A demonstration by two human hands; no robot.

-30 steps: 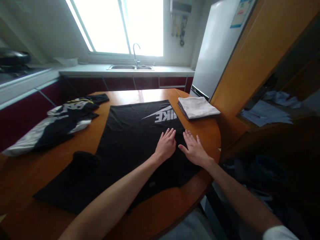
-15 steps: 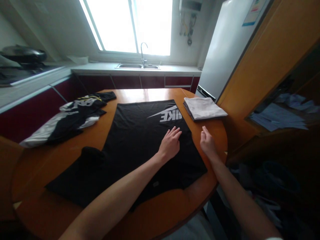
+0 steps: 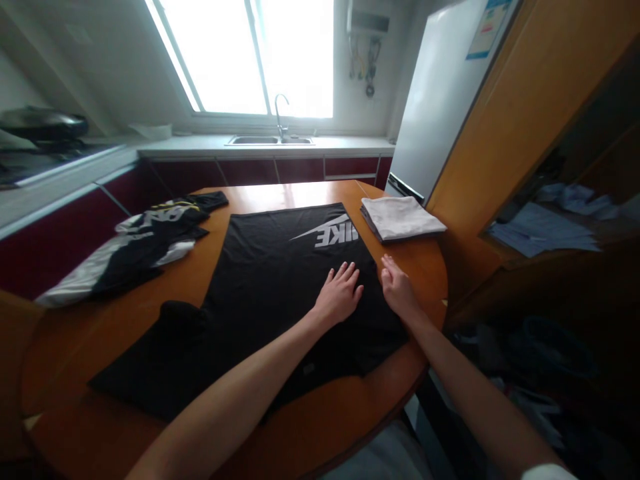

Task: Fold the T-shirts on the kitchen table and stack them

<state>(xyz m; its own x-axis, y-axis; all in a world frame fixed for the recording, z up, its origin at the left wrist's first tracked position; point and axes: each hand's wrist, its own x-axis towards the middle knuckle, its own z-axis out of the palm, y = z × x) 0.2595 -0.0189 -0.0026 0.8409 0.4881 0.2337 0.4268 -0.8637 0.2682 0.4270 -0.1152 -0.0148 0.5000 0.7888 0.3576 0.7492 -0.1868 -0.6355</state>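
Note:
A black T-shirt (image 3: 270, 267) with a white Nike print lies spread over the wooden table, one side folded inward and a sleeve sticking out at the lower left. My left hand (image 3: 339, 292) rests flat on the shirt below the print, fingers spread and palm down. Along the shirt's right edge is my right hand (image 3: 398, 285), turned on its side with its fingers stretched out and held together. It touches the cloth edge or sits right beside it; I see no fabric gripped in it.
A folded light-grey garment (image 3: 400, 219) lies at the table's far right. Black-and-white clothing (image 3: 135, 247) is heaped at the left. The round wooden table (image 3: 80, 333) has a fridge (image 3: 430, 93) behind its right side. Beyond are a counter and sink (image 3: 270, 141).
My right hand has moved left, up to the shirt's right edge. My left hand stays on the shirt, with its fingers spread a little wider. The view has shifted slightly.

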